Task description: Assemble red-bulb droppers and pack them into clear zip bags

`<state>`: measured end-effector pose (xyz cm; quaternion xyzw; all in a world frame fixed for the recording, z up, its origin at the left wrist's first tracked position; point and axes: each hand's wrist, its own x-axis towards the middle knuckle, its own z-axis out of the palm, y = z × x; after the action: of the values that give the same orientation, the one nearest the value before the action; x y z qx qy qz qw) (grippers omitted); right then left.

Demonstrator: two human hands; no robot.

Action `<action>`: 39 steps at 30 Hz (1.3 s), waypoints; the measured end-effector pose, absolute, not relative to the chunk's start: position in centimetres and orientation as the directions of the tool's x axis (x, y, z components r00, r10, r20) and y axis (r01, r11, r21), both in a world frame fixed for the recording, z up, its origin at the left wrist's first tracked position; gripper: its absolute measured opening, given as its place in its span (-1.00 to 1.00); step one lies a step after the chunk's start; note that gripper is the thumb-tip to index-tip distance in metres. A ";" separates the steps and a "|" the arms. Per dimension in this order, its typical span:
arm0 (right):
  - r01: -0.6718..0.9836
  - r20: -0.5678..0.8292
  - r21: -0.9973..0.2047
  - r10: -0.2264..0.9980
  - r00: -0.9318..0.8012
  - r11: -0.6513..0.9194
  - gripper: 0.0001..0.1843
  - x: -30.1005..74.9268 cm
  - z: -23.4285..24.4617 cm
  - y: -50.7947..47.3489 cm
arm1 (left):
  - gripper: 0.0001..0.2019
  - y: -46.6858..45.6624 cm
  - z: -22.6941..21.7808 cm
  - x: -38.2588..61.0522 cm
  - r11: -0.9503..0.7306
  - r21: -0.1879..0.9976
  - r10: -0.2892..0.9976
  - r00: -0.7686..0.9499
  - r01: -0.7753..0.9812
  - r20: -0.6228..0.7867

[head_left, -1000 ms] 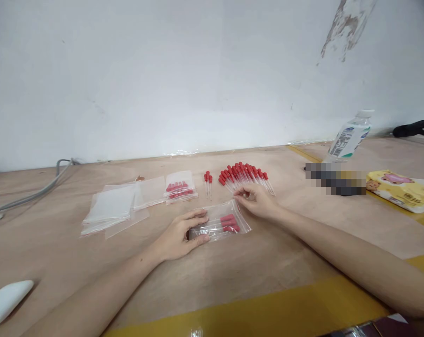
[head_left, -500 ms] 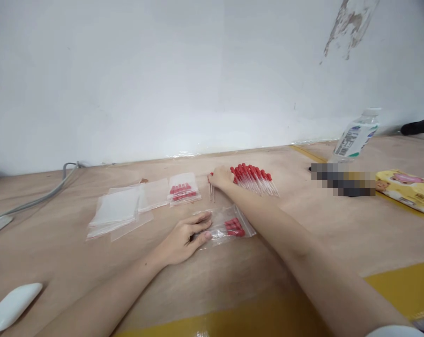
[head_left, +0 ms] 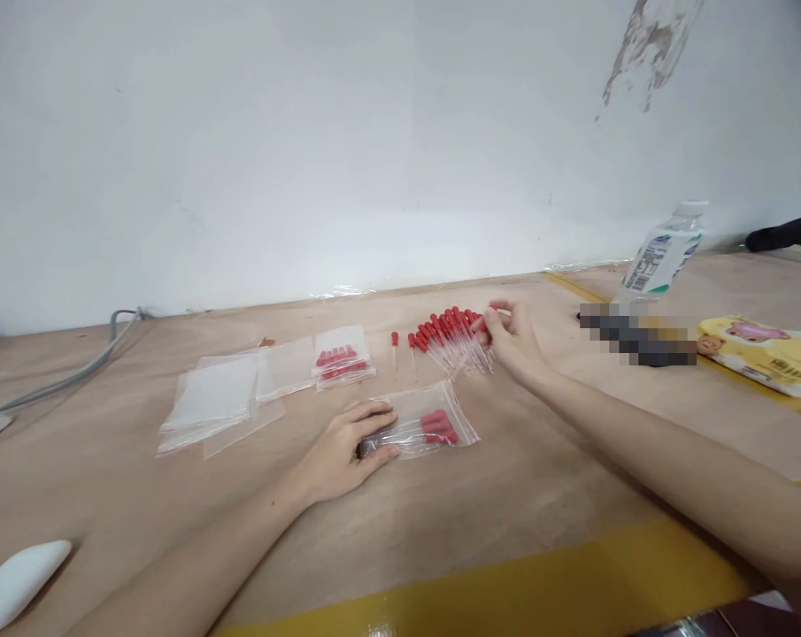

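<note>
My left hand (head_left: 350,451) lies on the paper-covered table with fingers and thumb apart, resting over the left end of a clear zip bag (head_left: 463,423). Inside that bag are several droppers with red bulbs (head_left: 435,423), their bulbs toward the right. My right hand (head_left: 512,338) is at the right end of a fanned pile of red-bulbed droppers (head_left: 443,329), fingers pinched on a dropper (head_left: 485,324) whose bulb partly shows. Two droppers stand apart left of the pile, one of them a single dropper (head_left: 395,341) with its tip toward me.
A filled bag of droppers (head_left: 340,356) lies near a stack of flat zip bags (head_left: 214,394) on the left. At the right are a bottle (head_left: 662,261), a blurred dark object (head_left: 639,336) and a yellow pack (head_left: 758,354). A white object (head_left: 21,584) sits front left.
My right hand has moved right, from the droppers left of the pile to its right end. Several pile droppers have shifted. My left hand stays on the bag.
</note>
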<state>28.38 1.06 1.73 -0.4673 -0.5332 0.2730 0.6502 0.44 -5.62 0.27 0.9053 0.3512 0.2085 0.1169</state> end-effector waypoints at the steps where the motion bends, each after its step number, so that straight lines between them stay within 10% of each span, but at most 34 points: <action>1: 0.123 0.420 -0.908 0.858 0.295 0.402 -0.57 29.1 1.2 0.1 | -0.61 -5.6 0.3 0.5 -0.727 0.363 0.683 0.667 0.582 0.297; 11: -0.180 0.128 -0.975 0.991 0.041 0.133 -0.53 28.1 -1.8 -3.6 | -0.55 -5.6 0.4 0.4 -0.717 0.386 0.691 0.664 0.580 0.286; 18: 0.489 0.314 -0.761 0.901 -0.299 0.428 -0.79 29.4 -0.9 -4.3 | -0.55 -5.6 0.5 0.5 -0.725 0.391 0.682 0.669 0.567 0.295; 39: 0.760 0.520 -0.464 0.835 -0.182 0.455 -0.89 27.7 0.1 -2.7 | -0.57 -5.6 0.3 0.7 -0.743 0.351 0.666 0.686 0.570 0.293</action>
<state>27.72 -2.71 0.09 -0.5197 -0.7671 0.0502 0.3728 0.69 -5.55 0.29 0.9108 0.3393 0.2041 0.1166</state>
